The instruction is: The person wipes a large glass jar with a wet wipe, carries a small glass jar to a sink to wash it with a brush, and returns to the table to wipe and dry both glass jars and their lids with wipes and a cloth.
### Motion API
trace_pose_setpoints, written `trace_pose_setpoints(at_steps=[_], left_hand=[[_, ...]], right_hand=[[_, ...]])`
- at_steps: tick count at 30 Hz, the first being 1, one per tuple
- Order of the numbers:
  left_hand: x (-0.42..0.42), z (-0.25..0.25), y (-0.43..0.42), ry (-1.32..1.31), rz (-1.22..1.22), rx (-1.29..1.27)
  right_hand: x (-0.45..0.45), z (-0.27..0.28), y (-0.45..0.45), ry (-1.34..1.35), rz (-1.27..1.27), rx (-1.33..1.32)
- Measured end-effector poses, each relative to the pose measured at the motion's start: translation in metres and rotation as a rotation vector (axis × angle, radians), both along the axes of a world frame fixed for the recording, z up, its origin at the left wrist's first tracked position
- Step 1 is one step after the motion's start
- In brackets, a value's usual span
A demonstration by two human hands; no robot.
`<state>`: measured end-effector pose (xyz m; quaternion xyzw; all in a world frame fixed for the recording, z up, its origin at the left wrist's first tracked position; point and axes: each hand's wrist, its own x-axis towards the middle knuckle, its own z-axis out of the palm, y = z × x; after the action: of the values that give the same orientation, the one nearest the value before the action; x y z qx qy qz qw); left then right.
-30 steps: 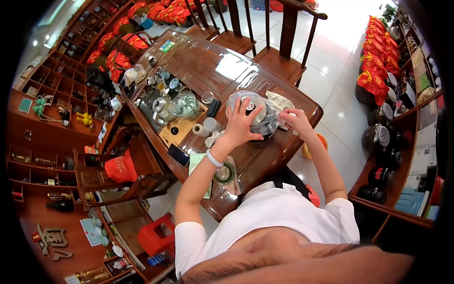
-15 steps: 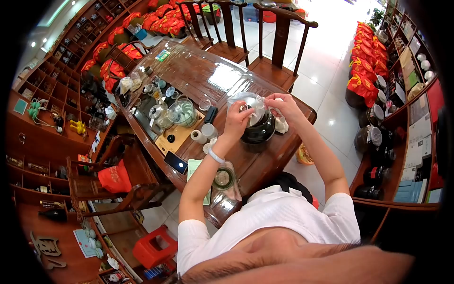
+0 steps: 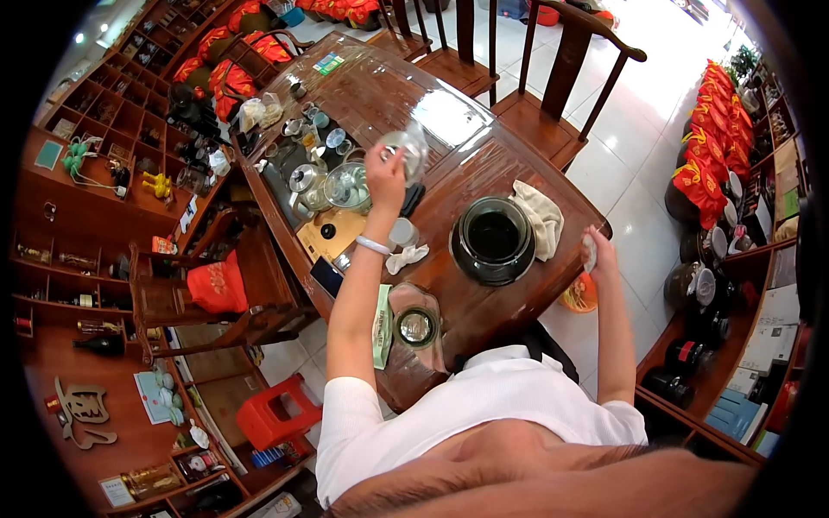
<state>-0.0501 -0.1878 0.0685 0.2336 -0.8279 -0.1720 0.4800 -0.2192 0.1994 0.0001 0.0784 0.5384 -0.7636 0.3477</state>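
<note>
A dark, wide-mouthed glass jar point(image 3: 473, 259) stands uncovered near the table's right end, dark inside. To its upper left, my left hand point(image 3: 385, 180) is raised, closed on a clear round lid point(image 3: 415, 154) that is slightly blurred. My right hand point(image 3: 604, 255) is out past the table's right edge, fingers pinched on a small crumpled piece of clear plastic film point(image 3: 590, 252). A pale cloth point(image 3: 539, 220) lies against the jar's right side. Nearer to me, a glass ring-shaped lid point(image 3: 416, 327) rests on a clear plastic sheet.
A glass teapot point(image 3: 347, 186), a metal-lidded kettle point(image 3: 304, 179) and several cups crowd the tea tray at left. A phone point(image 3: 326, 276), a crumpled tissue point(image 3: 406, 258) and a green packet point(image 3: 382, 328) lie nearby. Below the right edge stands an orange bin point(image 3: 579, 294); wooden chairs point(image 3: 553, 112) line the far side.
Both hands have parted from above the jar, leaving its mouth uncovered. The left carried the clear lid leftward; the right moved right and down with the plastic film. The view has shifted.
</note>
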Motion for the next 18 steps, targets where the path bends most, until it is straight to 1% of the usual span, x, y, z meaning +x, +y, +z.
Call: trace_pose_setpoints(at_steps=[1,2,3,5,6,8,10,11,13,14,16,18], left_hand=[[-0.004,-0.022,-0.002,-0.141,-0.063,-0.098],[-0.008,-0.046,-0.002,-0.281,-0.127,-0.194],[-0.012,-0.072,-0.001,-0.283,-0.133,-0.186],[-0.018,-0.123,0.006,-0.343,-0.212,-0.142],[-0.018,-0.141,0.012,-0.344,-0.212,-0.131],[-0.021,-0.170,0.022,-0.323,-0.162,0.036],[-0.024,-0.185,0.029,-0.300,-0.156,0.103],[-0.025,-0.191,0.031,-0.328,-0.156,0.091],[-0.022,-0.201,0.035,-0.418,-0.170,0.032],[-0.019,-0.205,0.038,-0.425,-0.160,0.039],[-0.012,-0.216,0.043,-0.551,-0.194,-0.002],[-0.004,-0.223,0.048,-0.619,-0.191,0.028]], right_hand=[[0.003,-0.006,0.006,-0.004,-0.004,0.004],[0.006,-0.010,0.012,0.005,0.002,0.113],[0.008,-0.014,0.018,0.014,0.009,0.224],[0.007,-0.022,0.027,0.019,0.019,0.264],[0.006,-0.024,0.029,0.026,0.036,0.295],[0.003,-0.021,0.030,0.029,0.034,0.325],[0.000,-0.023,0.032,0.029,0.038,0.358],[-0.003,-0.030,0.033,0.053,0.044,0.393],[-0.004,-0.026,0.028,0.072,0.061,0.432],[-0.003,-0.022,0.025,0.041,0.074,0.425],[-0.004,-0.018,0.016,0.006,0.105,0.415],[-0.004,-0.021,0.008,0.054,0.076,0.299]])
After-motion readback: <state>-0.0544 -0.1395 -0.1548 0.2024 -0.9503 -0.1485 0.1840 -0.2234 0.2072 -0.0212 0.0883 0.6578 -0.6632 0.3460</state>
